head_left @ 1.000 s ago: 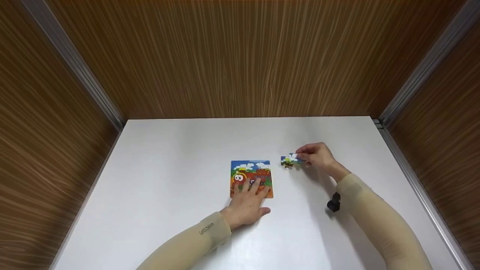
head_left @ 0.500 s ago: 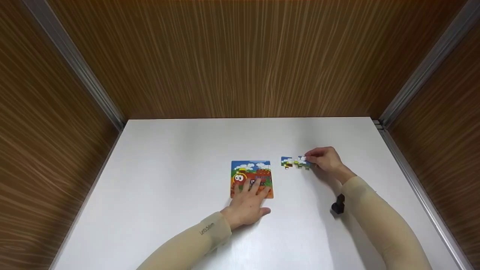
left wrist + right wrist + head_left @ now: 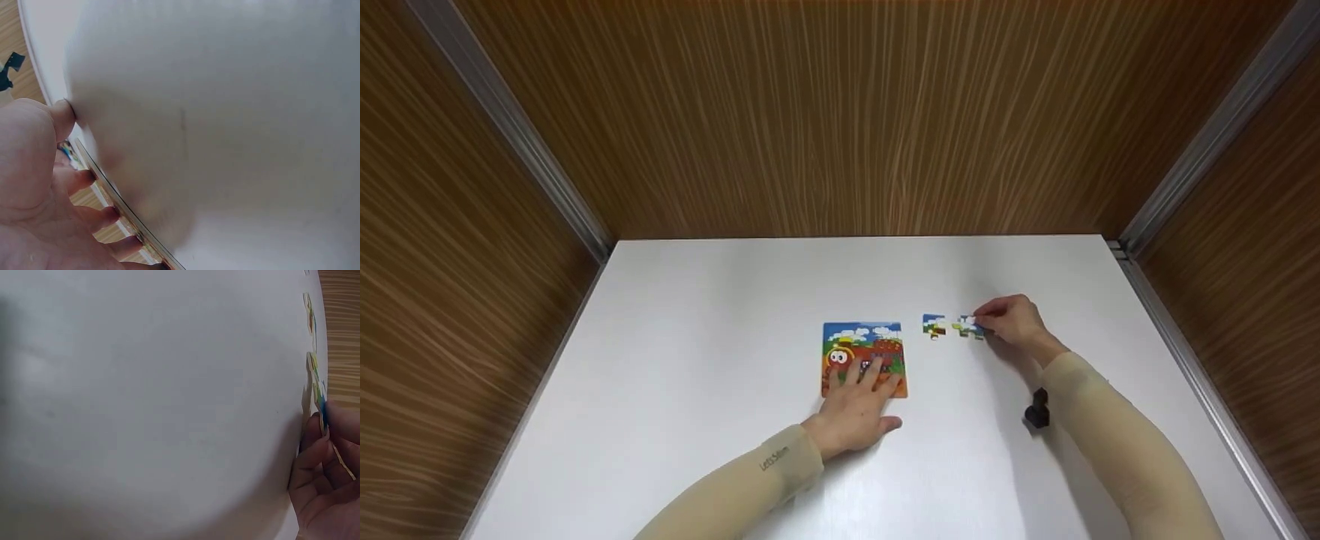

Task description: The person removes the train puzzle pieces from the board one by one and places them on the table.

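Note:
My left hand [image 3: 855, 412] lies with spread, straight fingers on the lower part of a jigsaw puzzle [image 3: 861, 334] showing a smiling red train. From the left wrist, the fingertips press along the puzzle's thin edge [image 3: 128, 209]. Off to the right, my right hand [image 3: 1011, 322] pinches a small section of joined jigsaw pieces [image 3: 969, 325] at its right end, between thumb and fingers. That section [image 3: 316, 379] looks slightly tilted up in the right wrist view. Between it and the puzzle, a separate jigsaw piece [image 3: 933, 324] with blue sky rests on the table.
The white table [image 3: 697, 337] is bounded by a wood-grain back panel [image 3: 840, 120] and side panels with metal rails [image 3: 1200, 135]. A black wrist camera [image 3: 1037, 411] sticks out from the right sleeve [image 3: 1117, 435].
My right hand has moved slightly right and toward me, drawing its section away from the blue-sky piece, so a gap now separates them. The left hand has stayed on the puzzle.

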`<state>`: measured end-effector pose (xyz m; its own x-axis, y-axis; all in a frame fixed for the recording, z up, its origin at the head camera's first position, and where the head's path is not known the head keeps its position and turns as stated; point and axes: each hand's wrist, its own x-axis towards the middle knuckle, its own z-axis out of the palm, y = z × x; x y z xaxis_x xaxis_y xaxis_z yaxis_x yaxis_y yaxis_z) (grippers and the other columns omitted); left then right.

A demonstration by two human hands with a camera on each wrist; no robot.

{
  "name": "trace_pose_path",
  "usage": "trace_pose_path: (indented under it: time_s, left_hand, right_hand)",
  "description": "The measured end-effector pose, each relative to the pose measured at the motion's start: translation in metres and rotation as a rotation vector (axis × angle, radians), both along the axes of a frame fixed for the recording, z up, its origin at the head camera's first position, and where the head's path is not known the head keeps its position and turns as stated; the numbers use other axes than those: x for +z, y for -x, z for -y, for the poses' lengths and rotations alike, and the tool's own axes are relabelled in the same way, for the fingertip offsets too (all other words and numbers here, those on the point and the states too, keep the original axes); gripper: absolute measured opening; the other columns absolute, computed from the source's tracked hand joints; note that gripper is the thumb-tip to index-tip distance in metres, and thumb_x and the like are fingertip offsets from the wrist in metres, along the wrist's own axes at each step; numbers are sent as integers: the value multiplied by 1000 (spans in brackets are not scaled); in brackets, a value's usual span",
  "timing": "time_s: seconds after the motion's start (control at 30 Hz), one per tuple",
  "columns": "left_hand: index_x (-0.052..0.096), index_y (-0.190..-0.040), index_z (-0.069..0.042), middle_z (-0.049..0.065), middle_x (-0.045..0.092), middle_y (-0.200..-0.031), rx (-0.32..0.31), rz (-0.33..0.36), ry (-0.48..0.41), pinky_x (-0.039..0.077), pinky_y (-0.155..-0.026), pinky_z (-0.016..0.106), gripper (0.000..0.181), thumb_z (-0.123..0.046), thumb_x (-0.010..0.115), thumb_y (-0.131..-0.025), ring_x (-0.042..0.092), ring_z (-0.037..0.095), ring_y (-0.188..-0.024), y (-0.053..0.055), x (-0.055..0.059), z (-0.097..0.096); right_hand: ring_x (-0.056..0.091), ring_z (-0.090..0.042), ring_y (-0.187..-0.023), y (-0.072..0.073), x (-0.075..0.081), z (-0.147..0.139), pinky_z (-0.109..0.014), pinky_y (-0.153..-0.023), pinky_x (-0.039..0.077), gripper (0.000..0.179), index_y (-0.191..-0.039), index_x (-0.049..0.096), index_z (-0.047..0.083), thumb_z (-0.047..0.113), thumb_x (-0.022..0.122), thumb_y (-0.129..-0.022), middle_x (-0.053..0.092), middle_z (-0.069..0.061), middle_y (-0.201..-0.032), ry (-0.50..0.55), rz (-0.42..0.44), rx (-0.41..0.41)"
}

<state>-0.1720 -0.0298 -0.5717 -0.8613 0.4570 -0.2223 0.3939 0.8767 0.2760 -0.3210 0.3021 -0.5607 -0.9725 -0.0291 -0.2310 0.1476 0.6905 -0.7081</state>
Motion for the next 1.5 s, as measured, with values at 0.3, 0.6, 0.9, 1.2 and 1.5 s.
trace_pose_path:
  time_s: [0.3, 0.6, 0.9, 1.2, 1.5]
  left_hand:
    - [35, -178, -30, 10, 20, -191, -3, -2, 7, 24, -135, 78, 78, -63, 58, -112, 18, 47, -176, 0, -1, -1]
    - [38, -177, -31, 11, 24, -190, -1, -11, 3, 27, -135, 77, 77, -61, 61, -110, 23, 46, -175, 0, -3, 0]
    - [36, -177, -31, 10, 23, -190, -3, -10, 15, 24, -136, 76, 77, -62, 59, -111, 21, 46, -176, 1, -2, 0]
    - [36, -178, -32, 9, 22, -191, 2, 10, 3, 23, -136, 78, 77, -62, 60, -111, 19, 46, -176, 0, -1, -1]
    - [37, -177, -32, 9, 23, -190, 7, 2, 15, 25, -136, 77, 77, -62, 61, -110, 21, 45, -176, 0, 0, -1]
  right_hand:
    - [71, -32, -112, 1, 3, 2, -28, -86, 54, 22, -122, 84, 1, 14, 74, -107, 80, -22, -125, -99, -59, 48]
    - [73, -37, -115, 3, 1, 5, -47, -99, 59, 22, -120, 84, 0, 14, 74, -106, 82, -22, -122, -160, -90, 93]
    - [73, -36, -114, 4, 2, 9, -48, -99, 59, 20, -117, 84, 1, 13, 75, -105, 82, -21, -120, -167, -87, 100]
    - [69, -31, -107, 2, 6, 11, -36, -88, 55, 19, -120, 83, 3, 13, 74, -106, 80, -19, -118, -155, -105, 92]
    - [67, -28, -102, 0, 15, 25, -27, -74, 56, 21, -123, 82, 5, 13, 73, -105, 76, -17, -119, -106, -103, 84]
